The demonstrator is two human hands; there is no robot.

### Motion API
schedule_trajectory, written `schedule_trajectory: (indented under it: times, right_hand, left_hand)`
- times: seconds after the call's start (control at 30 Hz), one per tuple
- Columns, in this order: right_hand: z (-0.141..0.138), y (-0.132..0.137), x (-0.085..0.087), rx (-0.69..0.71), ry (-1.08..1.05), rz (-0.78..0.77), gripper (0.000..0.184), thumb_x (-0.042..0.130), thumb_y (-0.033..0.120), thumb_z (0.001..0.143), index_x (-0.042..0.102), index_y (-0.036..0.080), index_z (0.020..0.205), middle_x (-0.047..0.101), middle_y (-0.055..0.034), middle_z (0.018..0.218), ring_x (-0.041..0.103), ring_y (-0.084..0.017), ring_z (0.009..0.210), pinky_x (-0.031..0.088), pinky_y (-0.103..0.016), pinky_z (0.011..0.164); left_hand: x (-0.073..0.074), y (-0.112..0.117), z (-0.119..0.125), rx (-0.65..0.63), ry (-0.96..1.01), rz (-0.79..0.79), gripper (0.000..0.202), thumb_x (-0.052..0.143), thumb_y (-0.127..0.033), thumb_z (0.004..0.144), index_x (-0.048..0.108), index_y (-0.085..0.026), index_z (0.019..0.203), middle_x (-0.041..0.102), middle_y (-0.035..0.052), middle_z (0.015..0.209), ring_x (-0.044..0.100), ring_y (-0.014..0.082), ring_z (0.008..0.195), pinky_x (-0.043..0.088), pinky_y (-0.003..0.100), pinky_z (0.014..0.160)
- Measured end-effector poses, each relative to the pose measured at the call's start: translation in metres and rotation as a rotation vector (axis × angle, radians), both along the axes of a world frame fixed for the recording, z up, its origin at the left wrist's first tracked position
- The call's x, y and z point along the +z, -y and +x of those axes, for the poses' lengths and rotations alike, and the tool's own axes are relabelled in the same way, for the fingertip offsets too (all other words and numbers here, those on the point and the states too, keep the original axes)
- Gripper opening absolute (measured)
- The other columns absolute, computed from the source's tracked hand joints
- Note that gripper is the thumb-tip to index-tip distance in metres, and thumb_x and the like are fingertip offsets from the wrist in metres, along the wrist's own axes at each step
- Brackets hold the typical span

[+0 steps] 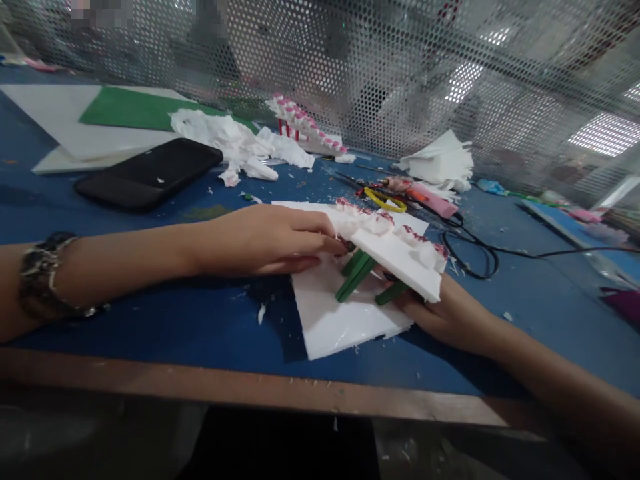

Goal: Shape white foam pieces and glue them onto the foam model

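A white foam strip (400, 261) is tilted above a white sheet (330, 330). Lumpy white pieces with dark red tips run along its top, and green sticks (357, 275) slant down from its underside. At its left end, the bent fingers of my left hand (270, 240) grip the strip near the sticks; the fingertips are partly hidden. My right hand (440, 313) holds the strip from below at the right end, its fingers mostly covered by the foam.
Behind lie yellow-handled scissors (385, 200) and a pink-handled tool (433, 199) near a looped black cable (480, 267). A black phone (150, 175), crumpled tissue (215, 137), a green sheet (135, 110) and a similar pink-tipped strip (305, 127) stand before a perforated metal screen (390, 80).
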State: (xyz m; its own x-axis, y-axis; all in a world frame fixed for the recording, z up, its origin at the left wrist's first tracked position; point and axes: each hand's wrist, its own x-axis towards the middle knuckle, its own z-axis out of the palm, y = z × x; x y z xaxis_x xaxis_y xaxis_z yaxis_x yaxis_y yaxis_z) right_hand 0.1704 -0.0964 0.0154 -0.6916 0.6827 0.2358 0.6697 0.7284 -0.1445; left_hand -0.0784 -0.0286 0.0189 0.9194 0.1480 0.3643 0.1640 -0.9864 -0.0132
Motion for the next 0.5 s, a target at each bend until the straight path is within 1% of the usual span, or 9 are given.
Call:
schedule_trajectory:
  times: [0.1, 0.2, 0.3, 0.4, 0.5]
  right_hand:
    - [0.0001, 0.0, -0.0016, -0.016, 0.025, 0.036, 0.019, 0.039, 0.011, 0.075, 0.051, 0.018, 0.088, 0.061, -0.0085, 0.095, 0.056, -0.02, 0.092, 0.049, -0.035, 0.078]
    - [-0.0018, -0.0008, -0.0016, -0.009, 0.014, 0.09, 0.023, 0.04, 0.012, 0.075, 0.051, 0.016, 0.095, 0.06, -0.0108, 0.102, 0.055, -0.021, 0.097, 0.048, -0.036, 0.08]
    - [-0.0051, -0.0015, 0.0007, -0.005, 0.019, 0.084, 0.023, 0.039, 0.013, 0.076, 0.052, 0.016, 0.094, 0.06, -0.0106, 0.104, 0.055, -0.02, 0.099, 0.048, -0.034, 0.082]
    - [-0.0057, 0.0001, 0.0026, 0.005, 0.029, 0.088, 0.022, 0.039, 0.012, 0.076, 0.053, 0.016, 0.092, 0.061, -0.0103, 0.102, 0.055, -0.021, 0.1, 0.047, -0.035, 0.084]
    - [-0.0022, 0.0034, 0.0026, 0.006, 0.027, 0.078, 0.022, 0.039, 0.012, 0.076, 0.053, 0.018, 0.092, 0.062, -0.0086, 0.102, 0.056, -0.02, 0.097, 0.049, -0.034, 0.082]
  left_hand:
    - [-0.0013, -0.0005, 0.005, 0.007, -0.036, 0.006, 0.027, 0.036, -0.02, 0.085, 0.049, -0.018, 0.108, 0.054, 0.0082, 0.103, 0.051, 0.0145, 0.089, 0.041, 0.023, 0.073]
    - [-0.002, -0.0026, 0.0072, -0.015, -0.056, 0.056, 0.027, 0.034, -0.021, 0.085, 0.049, -0.017, 0.106, 0.054, 0.0085, 0.099, 0.05, 0.0161, 0.087, 0.04, 0.024, 0.072]
    - [-0.0021, -0.0025, 0.0063, -0.032, -0.05, 0.081, 0.027, 0.034, -0.021, 0.085, 0.05, -0.017, 0.106, 0.055, 0.0087, 0.094, 0.05, 0.0164, 0.083, 0.039, 0.024, 0.069]
    - [-0.0025, -0.0018, 0.0044, -0.06, -0.041, 0.06, 0.026, 0.034, -0.021, 0.085, 0.051, -0.017, 0.105, 0.055, 0.0088, 0.091, 0.05, 0.0164, 0.083, 0.039, 0.025, 0.071]
    - [-0.0038, -0.0019, 0.0025, -0.052, -0.048, 0.033, 0.025, 0.036, -0.022, 0.084, 0.052, -0.02, 0.103, 0.055, 0.0081, 0.091, 0.05, 0.0169, 0.082, 0.039, 0.026, 0.073]
